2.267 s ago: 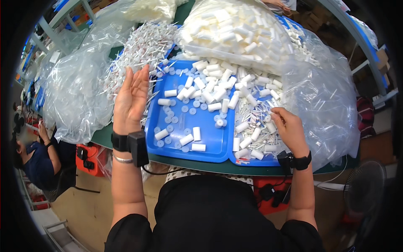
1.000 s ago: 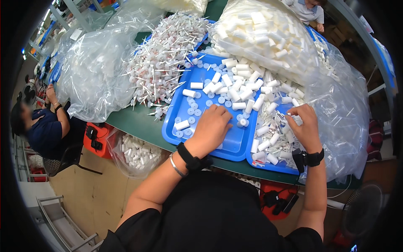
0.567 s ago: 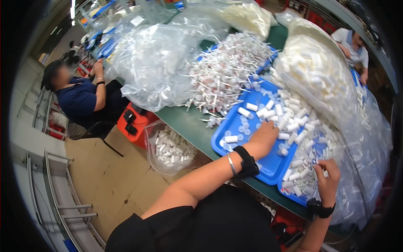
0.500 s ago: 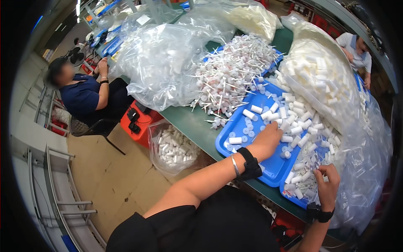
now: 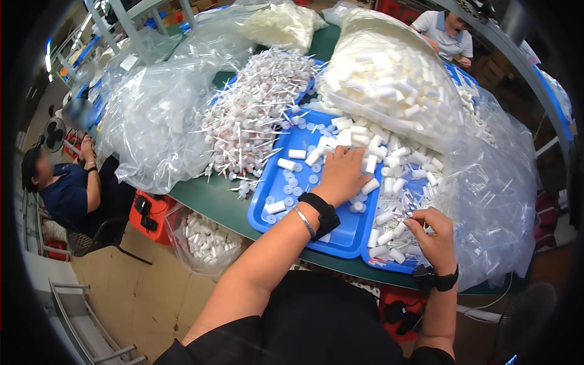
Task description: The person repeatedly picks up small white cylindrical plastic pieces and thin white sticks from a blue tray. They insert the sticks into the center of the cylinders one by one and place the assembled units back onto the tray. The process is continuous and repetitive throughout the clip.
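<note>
My left hand lies palm down over the middle blue tray, fingers stretched and apart, its fingertips touching loose white cylinders. Translucent round caps are scattered in that tray, left of the hand. To the right, my right hand hovers at a second blue tray that holds white cylinders and thin clear sticks. Thumb and forefinger of this hand are pinched together; whatever lies between their tips is too small to make out. Dark bands circle both wrists.
A big clear bag of white cylinders slumps behind the trays. Thin white sticks with caps form a heap on the left, beside clear plastic bags. One person sits at left, another at far right.
The whole view has swung right, so the table appears further left. My left hand has spread its fingers further over the cylinders. My right hand keeps its pinch by the right tray.
</note>
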`<state>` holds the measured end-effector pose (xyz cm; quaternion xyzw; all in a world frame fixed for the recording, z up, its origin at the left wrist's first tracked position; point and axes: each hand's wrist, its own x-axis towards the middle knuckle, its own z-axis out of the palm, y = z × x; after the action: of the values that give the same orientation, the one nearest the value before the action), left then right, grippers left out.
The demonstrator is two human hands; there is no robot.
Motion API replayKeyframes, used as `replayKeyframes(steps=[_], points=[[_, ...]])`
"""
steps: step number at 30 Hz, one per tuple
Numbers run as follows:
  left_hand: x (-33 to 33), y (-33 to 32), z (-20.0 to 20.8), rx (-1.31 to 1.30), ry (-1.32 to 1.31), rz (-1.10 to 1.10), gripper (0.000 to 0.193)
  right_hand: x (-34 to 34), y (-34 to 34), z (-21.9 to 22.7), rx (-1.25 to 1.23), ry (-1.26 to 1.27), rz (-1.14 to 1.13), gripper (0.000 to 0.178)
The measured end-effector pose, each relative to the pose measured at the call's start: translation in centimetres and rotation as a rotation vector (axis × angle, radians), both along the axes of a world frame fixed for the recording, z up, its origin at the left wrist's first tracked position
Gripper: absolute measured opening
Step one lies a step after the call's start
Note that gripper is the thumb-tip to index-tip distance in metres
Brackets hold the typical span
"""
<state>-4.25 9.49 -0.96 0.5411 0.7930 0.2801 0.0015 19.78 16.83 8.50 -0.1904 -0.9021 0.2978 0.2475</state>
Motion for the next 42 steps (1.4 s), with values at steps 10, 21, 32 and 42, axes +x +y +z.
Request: replayKeyframes(steps=[10, 21, 32, 42], points=[[-1.2, -1.8, 0.8, -0.123, -0.166, -0.082, 0.042, 1.0, 0.3, -0.6, -0.037, 0.012, -0.038, 0.011], [-0.4, -7.8, 1.3, -0.025, -0.299, -0.297, 0.036, 1.7, 0.2, -0.6, -0.024, -0.012, -0.034, 0.011], [-0.6, -8.4, 5.6, -0.02, -1.057, 0.065, 0.028, 0.6, -1.9, -0.5, -0.039, 0.035, -0.027, 0.011], [6.4, -11.1, 2.0, 0.315, -2.4, -0.065, 0.036, -1.1, -5.7, -0.5, -0.229, -0.035, 0.102, 0.01]])
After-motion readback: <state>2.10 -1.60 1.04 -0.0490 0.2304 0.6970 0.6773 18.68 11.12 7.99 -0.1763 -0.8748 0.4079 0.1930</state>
